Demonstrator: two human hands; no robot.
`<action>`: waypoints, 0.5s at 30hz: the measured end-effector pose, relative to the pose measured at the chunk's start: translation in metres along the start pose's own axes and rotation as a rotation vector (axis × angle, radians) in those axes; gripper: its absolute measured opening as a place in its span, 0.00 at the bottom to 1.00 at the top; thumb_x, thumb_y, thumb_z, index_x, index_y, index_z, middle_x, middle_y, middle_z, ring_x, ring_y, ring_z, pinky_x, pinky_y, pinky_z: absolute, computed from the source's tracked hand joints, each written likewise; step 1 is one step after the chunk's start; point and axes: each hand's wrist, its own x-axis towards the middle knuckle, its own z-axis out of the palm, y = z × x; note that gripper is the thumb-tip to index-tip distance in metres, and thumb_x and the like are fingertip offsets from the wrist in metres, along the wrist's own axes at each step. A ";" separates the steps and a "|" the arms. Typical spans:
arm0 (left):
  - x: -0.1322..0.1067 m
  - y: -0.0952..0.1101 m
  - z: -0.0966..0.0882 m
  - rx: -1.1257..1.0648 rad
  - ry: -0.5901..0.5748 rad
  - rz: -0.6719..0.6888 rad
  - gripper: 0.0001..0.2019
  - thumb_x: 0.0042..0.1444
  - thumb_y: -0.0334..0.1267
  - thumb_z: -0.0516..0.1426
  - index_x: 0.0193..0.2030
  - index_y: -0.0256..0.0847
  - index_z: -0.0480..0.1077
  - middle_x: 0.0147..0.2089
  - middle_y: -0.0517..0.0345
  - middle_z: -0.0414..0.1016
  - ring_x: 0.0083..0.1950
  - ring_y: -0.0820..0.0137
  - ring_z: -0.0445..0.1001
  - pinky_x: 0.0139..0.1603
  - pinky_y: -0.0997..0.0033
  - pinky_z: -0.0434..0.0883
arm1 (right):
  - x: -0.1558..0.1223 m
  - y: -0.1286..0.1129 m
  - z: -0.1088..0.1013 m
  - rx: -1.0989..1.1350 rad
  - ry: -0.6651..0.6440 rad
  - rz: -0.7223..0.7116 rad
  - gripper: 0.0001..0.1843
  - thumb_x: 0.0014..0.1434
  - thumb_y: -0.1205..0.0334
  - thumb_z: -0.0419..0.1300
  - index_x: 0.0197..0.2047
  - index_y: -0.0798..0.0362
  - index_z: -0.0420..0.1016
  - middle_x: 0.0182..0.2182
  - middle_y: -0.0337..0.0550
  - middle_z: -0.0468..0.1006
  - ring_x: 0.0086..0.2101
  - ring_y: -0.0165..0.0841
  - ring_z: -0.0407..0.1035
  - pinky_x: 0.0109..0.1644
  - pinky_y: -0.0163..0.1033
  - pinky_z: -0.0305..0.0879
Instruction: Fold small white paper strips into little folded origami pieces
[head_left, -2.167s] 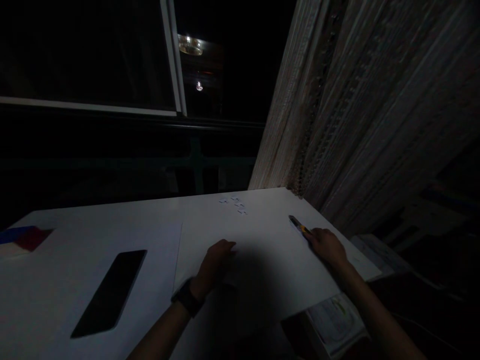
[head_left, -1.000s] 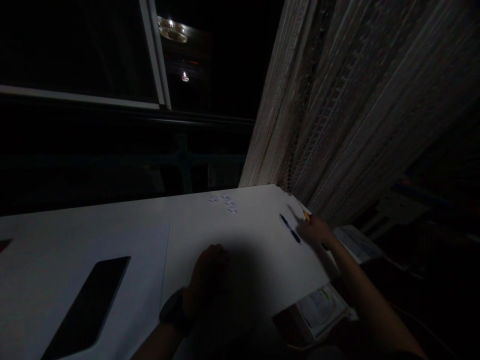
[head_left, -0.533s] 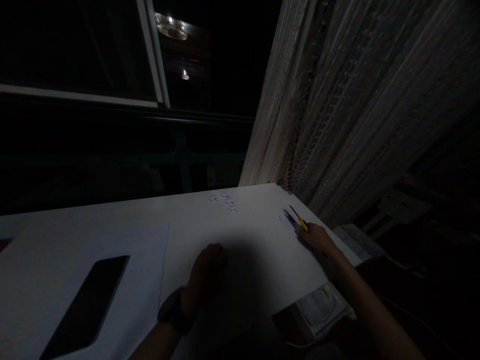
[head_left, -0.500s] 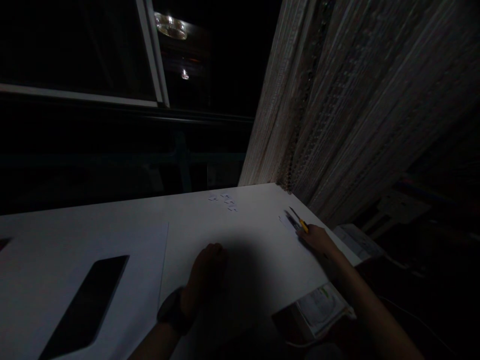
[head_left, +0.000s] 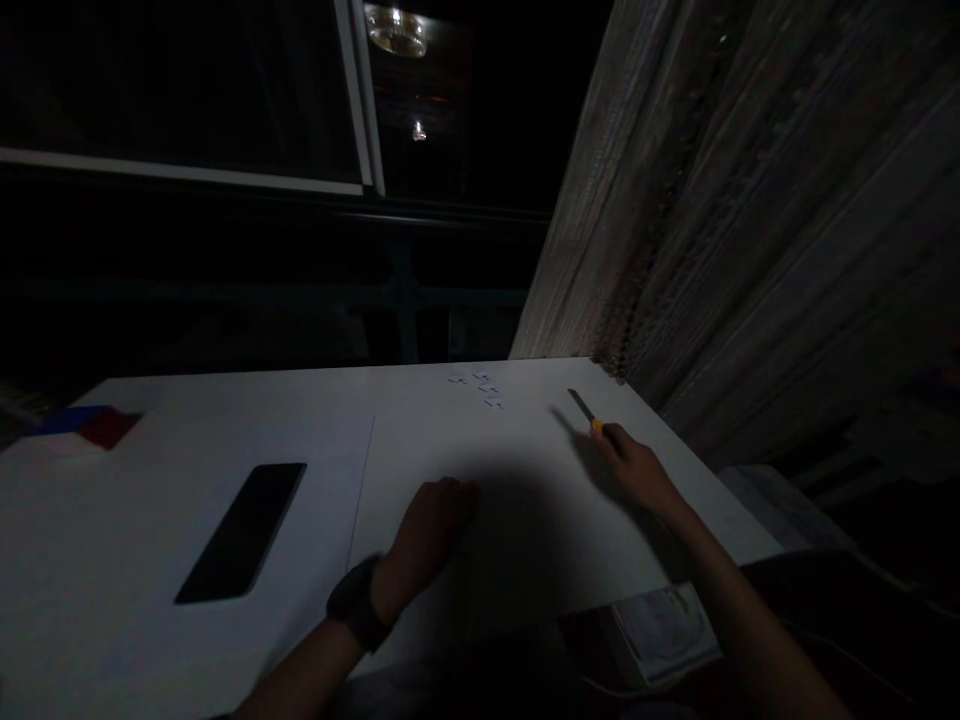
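The scene is very dim. My right hand (head_left: pixel 634 468) is closed round a slim tool with a yellow band and a dark tip (head_left: pixel 583 408), a small cutter or pen, held over the far right of a large white sheet (head_left: pixel 480 450). My left hand (head_left: pixel 431 525) rests on the same sheet near its front edge, fingers curled loosely under, with a dark watch on the wrist. Several tiny paper scraps (head_left: pixel 478 385) lie on the sheet beyond both hands.
A black phone (head_left: pixel 244 530) lies flat on the white table (head_left: pixel 112 560) to the left. A red and blue item (head_left: pixel 94 424) sits at the far left edge. A curtain (head_left: pixel 750 220) hangs at the right; a dark window (head_left: pixel 225 100) is behind. Papers (head_left: pixel 664 630) lie below the table's right corner.
My right hand took up the yellow-banded tool and lifted it a little off the sheet toward the far right. The view swung to the left; my left hand stayed put.
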 end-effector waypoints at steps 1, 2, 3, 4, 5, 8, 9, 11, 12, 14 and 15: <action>-0.003 0.002 -0.001 -0.019 0.012 -0.001 0.18 0.57 0.32 0.48 0.55 0.43 0.61 0.54 0.50 0.66 0.52 0.61 0.62 0.48 0.58 0.61 | 0.002 -0.010 0.004 0.022 -0.038 -0.082 0.21 0.59 0.46 0.42 0.44 0.51 0.64 0.33 0.46 0.76 0.32 0.37 0.71 0.32 0.35 0.59; -0.005 0.004 -0.003 -0.034 0.022 -0.006 0.18 0.57 0.35 0.49 0.56 0.43 0.60 0.55 0.50 0.65 0.53 0.61 0.62 0.49 0.57 0.60 | 0.004 -0.021 0.009 0.032 -0.083 -0.166 0.20 0.58 0.46 0.45 0.43 0.51 0.64 0.32 0.45 0.76 0.32 0.37 0.70 0.32 0.35 0.59; -0.008 0.008 -0.006 -0.048 0.022 -0.016 0.20 0.56 0.38 0.50 0.57 0.43 0.58 0.55 0.50 0.64 0.54 0.60 0.61 0.49 0.56 0.60 | 0.006 -0.031 0.013 0.033 -0.130 -0.247 0.18 0.58 0.48 0.47 0.42 0.51 0.65 0.32 0.44 0.76 0.31 0.36 0.70 0.32 0.34 0.59; -0.010 0.012 -0.008 -0.058 0.025 -0.022 0.23 0.55 0.42 0.52 0.58 0.42 0.57 0.57 0.49 0.62 0.55 0.59 0.60 0.51 0.56 0.59 | 0.010 -0.040 0.017 0.028 -0.168 -0.311 0.16 0.57 0.49 0.48 0.42 0.51 0.65 0.31 0.44 0.76 0.31 0.36 0.70 0.32 0.34 0.58; -0.011 0.016 -0.011 -0.059 0.036 -0.040 0.24 0.54 0.44 0.52 0.58 0.42 0.57 0.59 0.48 0.61 0.56 0.58 0.60 0.52 0.55 0.58 | 0.013 -0.048 0.020 0.013 -0.203 -0.363 0.14 0.57 0.51 0.50 0.42 0.51 0.66 0.31 0.43 0.76 0.31 0.35 0.70 0.32 0.33 0.58; -0.015 0.023 -0.020 -0.065 0.033 -0.065 0.22 0.57 0.39 0.48 0.59 0.42 0.57 0.61 0.50 0.58 0.59 0.60 0.57 0.55 0.54 0.56 | 0.026 -0.067 0.030 -0.036 -0.263 -0.522 0.15 0.56 0.56 0.53 0.47 0.48 0.65 0.37 0.43 0.77 0.35 0.36 0.70 0.35 0.34 0.59; -0.016 0.022 -0.022 -0.078 0.008 -0.049 0.22 0.57 0.37 0.47 0.59 0.43 0.56 0.61 0.51 0.57 0.60 0.61 0.56 0.57 0.54 0.55 | 0.029 -0.070 0.032 -0.040 -0.273 -0.559 0.17 0.57 0.55 0.51 0.49 0.48 0.64 0.38 0.43 0.76 0.36 0.36 0.70 0.35 0.34 0.59; -0.018 0.016 -0.027 -0.122 -0.046 -0.017 0.23 0.56 0.33 0.46 0.60 0.45 0.55 0.61 0.56 0.58 0.62 0.64 0.53 0.60 0.54 0.51 | 0.033 -0.073 0.037 -0.035 -0.284 -0.620 0.18 0.59 0.54 0.47 0.53 0.47 0.62 0.41 0.43 0.76 0.37 0.36 0.70 0.36 0.34 0.59; -0.019 0.011 -0.029 -0.152 -0.081 -0.007 0.24 0.56 0.31 0.45 0.60 0.47 0.55 0.61 0.58 0.58 0.63 0.65 0.51 0.61 0.54 0.48 | 0.034 -0.073 0.039 -0.029 -0.283 -0.650 0.18 0.60 0.54 0.46 0.53 0.46 0.62 0.43 0.43 0.75 0.38 0.35 0.70 0.38 0.35 0.60; -0.021 0.001 -0.030 -0.220 -0.118 -0.005 0.25 0.56 0.29 0.44 0.60 0.47 0.54 0.61 0.60 0.58 0.64 0.68 0.49 0.63 0.54 0.46 | 0.031 -0.070 0.041 -0.036 -0.285 -0.710 0.18 0.61 0.55 0.44 0.51 0.46 0.64 0.43 0.42 0.74 0.39 0.34 0.69 0.39 0.35 0.59; -0.021 -0.004 -0.029 -0.254 -0.119 -0.009 0.24 0.56 0.29 0.44 0.59 0.47 0.56 0.61 0.61 0.60 0.64 0.68 0.49 0.63 0.55 0.46 | 0.029 -0.068 0.042 -0.055 -0.290 -0.745 0.17 0.61 0.56 0.44 0.50 0.47 0.66 0.41 0.42 0.75 0.38 0.33 0.69 0.39 0.34 0.59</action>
